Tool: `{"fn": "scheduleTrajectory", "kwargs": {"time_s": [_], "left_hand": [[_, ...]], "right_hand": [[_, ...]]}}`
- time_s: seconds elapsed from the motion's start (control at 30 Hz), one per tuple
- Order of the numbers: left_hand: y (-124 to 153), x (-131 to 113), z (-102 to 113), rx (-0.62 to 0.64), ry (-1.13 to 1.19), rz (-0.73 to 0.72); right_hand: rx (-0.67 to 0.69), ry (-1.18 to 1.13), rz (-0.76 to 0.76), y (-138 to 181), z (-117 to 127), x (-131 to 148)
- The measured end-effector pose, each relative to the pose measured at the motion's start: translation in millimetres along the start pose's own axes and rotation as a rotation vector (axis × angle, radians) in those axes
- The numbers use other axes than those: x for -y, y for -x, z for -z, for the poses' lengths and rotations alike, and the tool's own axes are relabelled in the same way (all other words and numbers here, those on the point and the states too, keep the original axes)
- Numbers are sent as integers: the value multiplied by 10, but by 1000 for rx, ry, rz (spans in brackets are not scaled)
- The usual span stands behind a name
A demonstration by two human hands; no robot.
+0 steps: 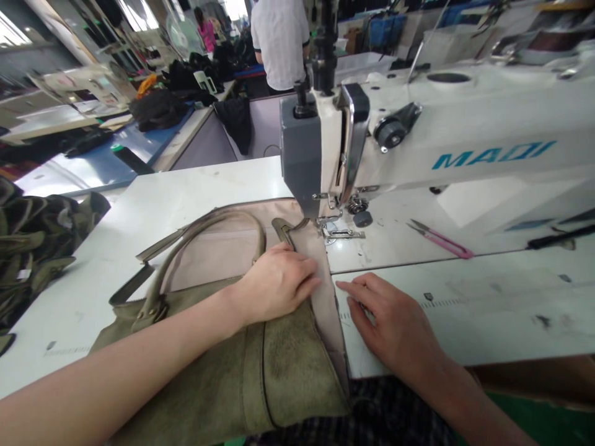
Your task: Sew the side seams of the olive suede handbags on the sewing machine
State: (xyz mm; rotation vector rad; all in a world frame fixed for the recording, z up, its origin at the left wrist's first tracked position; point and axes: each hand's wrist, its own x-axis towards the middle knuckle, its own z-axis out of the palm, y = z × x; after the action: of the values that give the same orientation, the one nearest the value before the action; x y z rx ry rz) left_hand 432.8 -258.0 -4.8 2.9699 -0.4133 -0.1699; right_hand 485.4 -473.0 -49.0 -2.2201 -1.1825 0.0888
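Observation:
An olive-green handbag (218, 365) with a beige lining (214, 248) lies spread on the sewing table, one curved handle (174, 263) standing up from it. My left hand (281, 279) rests across the bag with fingers curled, gripping its material near the zipper edge. Just right of the lining's edge, my right hand (395, 322) hovers at or touches the table, its fingers apart and holding nothing. The lining's far corner reaches the presser foot area (328, 226) of the white sewing machine (465, 130). A small green strap tab (282, 230) sticks up beside my left fingers.
Pink-handled thread snips (441, 240) lie on the machine bed. At the far left a pile of green pieces (32, 241) sits by the table. A person in a white shirt (281, 43) stands beyond, near another sewing machine (88, 87) and a blue-topped table (97, 155).

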Motion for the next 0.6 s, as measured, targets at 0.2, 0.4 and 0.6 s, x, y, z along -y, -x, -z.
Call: {"fn": "scheduleTrajectory", "kwargs": {"time_s": [0.2, 0.4, 0.6], "left_hand": [[-227, -125, 80, 37, 101, 349], [-285, -223, 96, 83, 117, 440], [-326, -240, 92, 89, 47, 451]], "right_hand": [[7, -129, 31, -22, -98, 116], [29, -206, 5, 13, -148, 107], [37, -152, 244, -267, -35, -68]]}}
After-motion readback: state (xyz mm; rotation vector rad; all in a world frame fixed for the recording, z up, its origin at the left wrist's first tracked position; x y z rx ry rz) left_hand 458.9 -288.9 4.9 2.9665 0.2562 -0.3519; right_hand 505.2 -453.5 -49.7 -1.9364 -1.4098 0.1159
